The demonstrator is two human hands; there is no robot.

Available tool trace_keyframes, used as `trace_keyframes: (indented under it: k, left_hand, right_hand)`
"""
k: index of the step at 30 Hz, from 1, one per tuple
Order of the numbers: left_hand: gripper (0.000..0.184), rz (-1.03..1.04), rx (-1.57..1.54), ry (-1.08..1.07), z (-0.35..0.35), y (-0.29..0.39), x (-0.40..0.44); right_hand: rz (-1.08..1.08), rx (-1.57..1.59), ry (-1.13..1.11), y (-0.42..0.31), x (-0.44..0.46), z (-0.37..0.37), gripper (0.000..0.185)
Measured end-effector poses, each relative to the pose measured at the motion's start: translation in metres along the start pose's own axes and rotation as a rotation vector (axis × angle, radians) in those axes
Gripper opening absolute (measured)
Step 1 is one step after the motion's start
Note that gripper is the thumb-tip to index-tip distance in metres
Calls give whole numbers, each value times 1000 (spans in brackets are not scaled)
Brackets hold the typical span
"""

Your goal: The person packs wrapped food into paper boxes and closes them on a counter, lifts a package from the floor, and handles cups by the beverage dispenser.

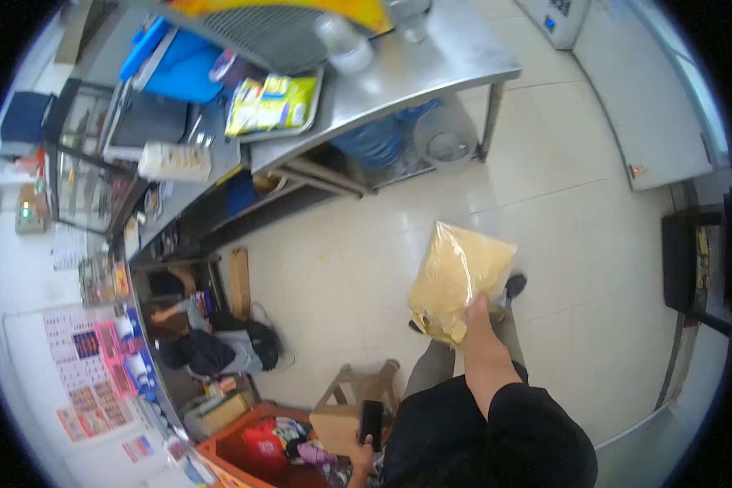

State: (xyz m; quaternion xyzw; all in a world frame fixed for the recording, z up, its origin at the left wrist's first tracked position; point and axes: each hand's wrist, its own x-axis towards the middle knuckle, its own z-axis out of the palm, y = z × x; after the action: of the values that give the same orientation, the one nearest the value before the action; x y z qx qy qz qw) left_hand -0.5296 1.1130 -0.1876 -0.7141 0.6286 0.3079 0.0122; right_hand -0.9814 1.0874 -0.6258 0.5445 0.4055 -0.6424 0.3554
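A clear plastic bag of tan material (pixel 459 276) hangs in front of my body above the tiled floor. My right hand (pixel 478 306) grips its lower right edge, fingers hidden behind the bag. At the bottom, my left hand (pixel 363 452) holds a black phone (pixel 371 424) upright, beside a cardboard box (pixel 333 429) on a brown stool (pixel 390 372). An orange bin (pixel 220 447) with colourful items inside is to the left of the phone.
A steel table (pixel 464 49) with a tray and a green-yellow packet (pixel 273 106) spans the top. Water bottles (pixel 372 142) sit under it. A person (pixel 220 346) crouches at the left by shelves. A white appliance (pixel 651 106) stands upper right.
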Motion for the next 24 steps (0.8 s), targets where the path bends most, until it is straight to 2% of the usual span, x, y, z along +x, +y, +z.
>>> trace_keyframes:
  k: [1,2,4,5,8,9,11,12,15,17,18,21,23,24]
  left_hand:
    - [40,-117,-62,-82,-10,18,16]
    - [41,-107,165,-73,-33,108,16]
    - [37,-124,-70,43,-22,130,28]
    - [40,-187,-206,0,-14,120,42]
    - [35,-150,-196,66,1,207,31]
    - [31,-85,-220,31,11,217,34]
    - [24,39,-266,-37,37,194,48]
    - [24,89,-258,5,57,174,59]
    - [27,96,-375,-116,80,236,49]
    - [26,172,-189,-111,92,294,44]
    - [25,206,-96,-107,96,320,43]
    - [27,225,-180,-105,126,353,71]
    - [28,368,29,-173,139,368,109]
    - [29,482,116,-139,145,385,126]
  right_hand:
    - [-21,101,-52,-15,-2,-13,64]
    - [-44,154,-32,-39,-31,-20,65]
    - [-7,268,-108,-83,-95,-19,66]
    - [18,320,-145,-103,-112,-18,67]
    - [25,404,-175,-125,-68,-26,67]
    - [30,438,-174,-139,-66,-24,67]
    - [49,501,-175,-165,-61,-14,67]
    - [46,530,-165,-181,-62,-16,67]
    - [1,561,-191,-225,-47,-53,67]
    - [-41,497,-296,-245,2,-88,67]
    - [-68,487,-248,-274,-13,-82,65]
    - [-123,495,-114,-330,-78,-66,57]
    - [-146,514,-90,-325,-54,-75,52]
    - [-164,532,-72,-327,-33,-82,49]
